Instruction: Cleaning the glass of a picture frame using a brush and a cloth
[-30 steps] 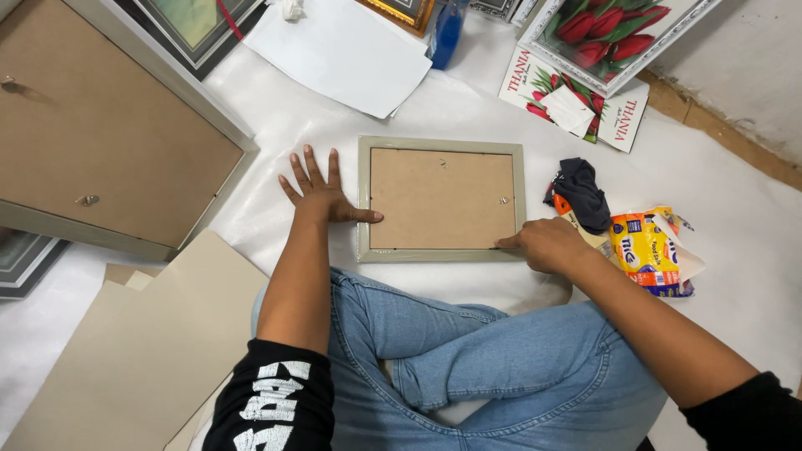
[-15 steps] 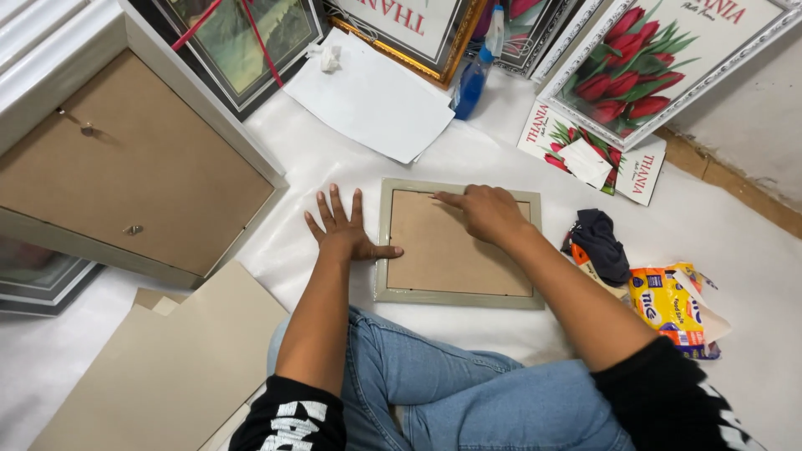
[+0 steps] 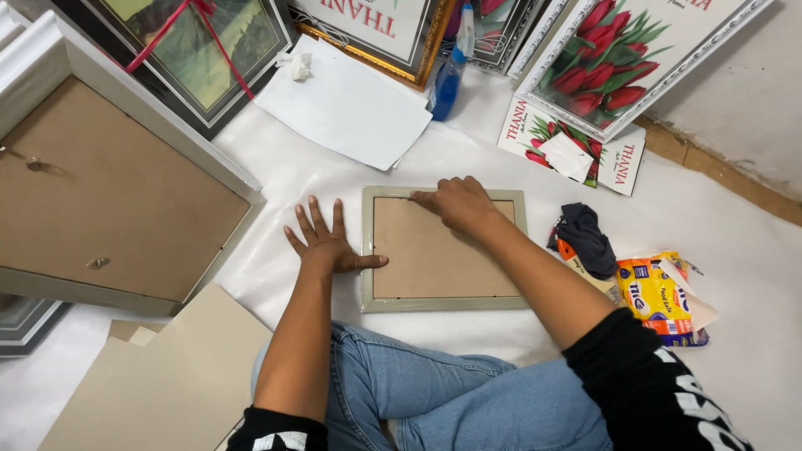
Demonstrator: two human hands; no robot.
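Note:
A small pale grey picture frame [image 3: 443, 304] lies face down on the white sheet, its brown backing board up. My left hand [image 3: 326, 240] rests flat with spread fingers on the sheet at the frame's left edge, thumb on the frame. My right hand [image 3: 455, 203] presses with curled fingers on the frame's top edge near the upper left corner; whether it pinches a tab there is hidden by the fingers. My legs in blue jeans are folded just below the frame.
A large frame [image 3: 109, 192] lies face down at the left. Cardboard sheets [image 3: 167, 376] lie at lower left. White paper [image 3: 351, 104], a blue spray bottle [image 3: 449, 79], tulip prints [image 3: 618, 58], a dark cloth [image 3: 585, 234] and a yellow packet [image 3: 660, 296] surround the workspace.
My right hand moved from the frame's lower right corner up to its top edge, then leftward along it. My left hand stayed at the left side. The view shifted.

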